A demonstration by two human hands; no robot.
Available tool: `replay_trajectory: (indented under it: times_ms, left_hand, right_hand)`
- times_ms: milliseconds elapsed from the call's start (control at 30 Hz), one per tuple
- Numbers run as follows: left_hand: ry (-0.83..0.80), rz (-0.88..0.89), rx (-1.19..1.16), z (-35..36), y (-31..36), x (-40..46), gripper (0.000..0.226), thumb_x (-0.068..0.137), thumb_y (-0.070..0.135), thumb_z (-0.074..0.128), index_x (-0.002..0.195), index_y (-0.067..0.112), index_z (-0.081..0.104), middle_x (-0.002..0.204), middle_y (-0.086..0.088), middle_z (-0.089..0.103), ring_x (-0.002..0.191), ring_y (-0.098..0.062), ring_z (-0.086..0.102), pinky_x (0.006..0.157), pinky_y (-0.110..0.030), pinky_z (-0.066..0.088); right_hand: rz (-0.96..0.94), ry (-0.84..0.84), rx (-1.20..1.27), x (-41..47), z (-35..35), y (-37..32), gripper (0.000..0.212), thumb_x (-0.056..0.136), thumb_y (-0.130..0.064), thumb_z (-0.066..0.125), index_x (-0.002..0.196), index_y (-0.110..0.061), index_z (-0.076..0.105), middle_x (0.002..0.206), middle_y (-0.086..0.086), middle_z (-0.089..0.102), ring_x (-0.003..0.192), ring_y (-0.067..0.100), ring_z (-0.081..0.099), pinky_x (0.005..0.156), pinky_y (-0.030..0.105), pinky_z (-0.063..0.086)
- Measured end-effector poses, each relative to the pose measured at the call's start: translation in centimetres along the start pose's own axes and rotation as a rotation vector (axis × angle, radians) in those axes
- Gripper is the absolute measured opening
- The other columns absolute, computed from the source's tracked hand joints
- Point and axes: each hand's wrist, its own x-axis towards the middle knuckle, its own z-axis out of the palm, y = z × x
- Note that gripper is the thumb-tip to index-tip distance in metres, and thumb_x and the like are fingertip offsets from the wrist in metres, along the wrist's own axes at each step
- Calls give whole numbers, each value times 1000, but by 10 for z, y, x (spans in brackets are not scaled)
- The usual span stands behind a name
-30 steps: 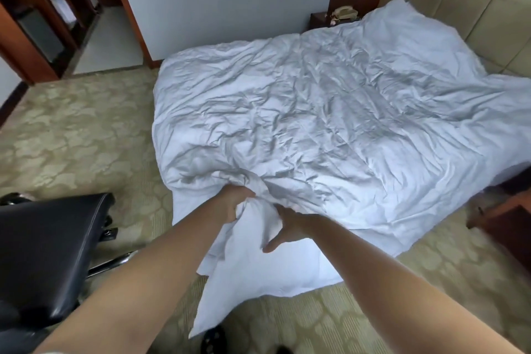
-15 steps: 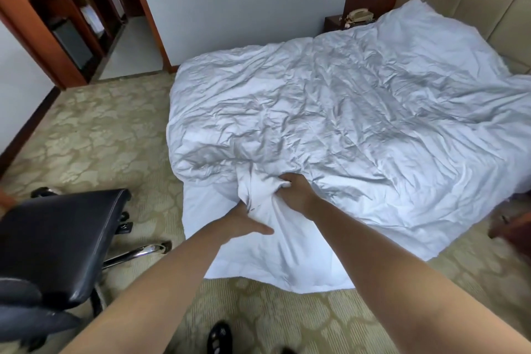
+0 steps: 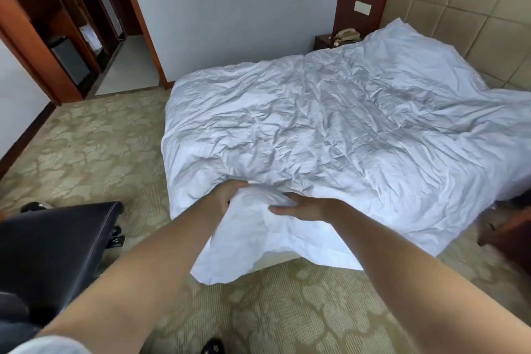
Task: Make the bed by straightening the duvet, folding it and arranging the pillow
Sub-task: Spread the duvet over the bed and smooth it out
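Observation:
A wrinkled white duvet (image 3: 330, 123) covers the whole bed, and its near corner hangs over the bed's foot toward the carpet. My left hand (image 3: 227, 195) grips a bunched fold of that corner from the left. My right hand (image 3: 301, 207) holds the same bunch from the right, thumb stretched along the cloth and fingers tucked into the fold. The fabric between my hands is lifted off the bed. No pillow shows; the duvet bulges at the head end by the padded headboard (image 3: 459, 8).
A black office chair (image 3: 48, 256) stands close on my left. A nightstand with a telephone (image 3: 346, 34) sits at the bed's far corner. Dark wooden furniture (image 3: 505, 230) juts in at the right. Patterned carpet (image 3: 86, 152) spreads left of the bed, with a doorway (image 3: 115, 37) beyond.
My left hand moved up from below the bunched corner and now grips it. My right hand slid down to the bunch's right side. The corner is lifted more.

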Motion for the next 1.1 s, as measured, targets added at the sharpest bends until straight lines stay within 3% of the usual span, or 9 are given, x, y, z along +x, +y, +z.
replay_trajectory:
  times_ms: [100,300,367,467,567,700,833,933,1100]
  left_hand:
    - [79,52,-37,-8,18,5,22,97,18,47,95,3,64,60,-8,68,54,-18,66,62,-29,52]
    - [76,179,-112,-10,48,6,27,101,12,39,90,0,60,58,-8,68,50,-15,66,53,-22,52]
    - [123,223,-137,-23,58,13,26,99,13,45,110,-6,60,83,-13,69,72,-20,67,69,-26,54]
    - [189,253,-182,-55,61,39,45,88,22,62,126,-2,56,115,-15,64,100,-26,63,95,-33,47]
    - [193,179,-230,-92,54,81,80,60,34,76,132,7,54,122,-12,64,107,-26,64,101,-36,46]
    - [174,156,-276,-97,73,70,26,89,24,62,109,7,63,103,-11,66,98,-25,62,93,-30,45]
    - [207,137,-320,-129,92,111,54,72,28,72,120,6,63,120,-11,64,103,-25,61,101,-32,44]
    - [250,99,-398,-159,108,148,36,87,23,64,119,7,62,115,-10,64,102,-26,61,90,-31,47]
    - [276,89,-424,-206,143,194,53,72,32,74,119,10,63,112,-8,66,103,-26,62,98,-35,47]
  right_hand:
    - [116,-59,-408,-1,-2,5,140,48,-82,69,151,-33,-13,161,-5,1,148,21,8,117,47,21]
    - [162,285,-658,4,9,7,135,66,-51,81,148,-28,-23,157,15,6,143,35,19,113,49,22]
    - [210,400,-660,14,2,1,110,79,-44,71,152,-26,-9,150,14,28,136,35,30,108,44,30]
    - [160,646,-789,35,-14,-21,42,94,-22,48,135,-15,40,129,9,59,127,28,39,98,36,34]
    - [174,749,-840,61,-26,-45,28,92,-9,42,117,-14,55,113,7,67,123,27,42,92,33,35]
    - [205,760,-731,107,-37,-70,31,92,-4,40,117,-11,58,114,7,66,116,28,55,83,31,44]
    - [272,717,-411,166,-45,-100,33,94,-3,38,123,-10,52,122,12,60,114,32,59,86,35,47]
    - [249,695,-287,209,-56,-126,34,92,-6,43,126,-10,47,124,17,53,114,35,56,92,38,45]
    - [180,686,-156,267,-73,-173,41,87,-7,52,127,-11,50,127,17,43,110,39,56,92,37,44]
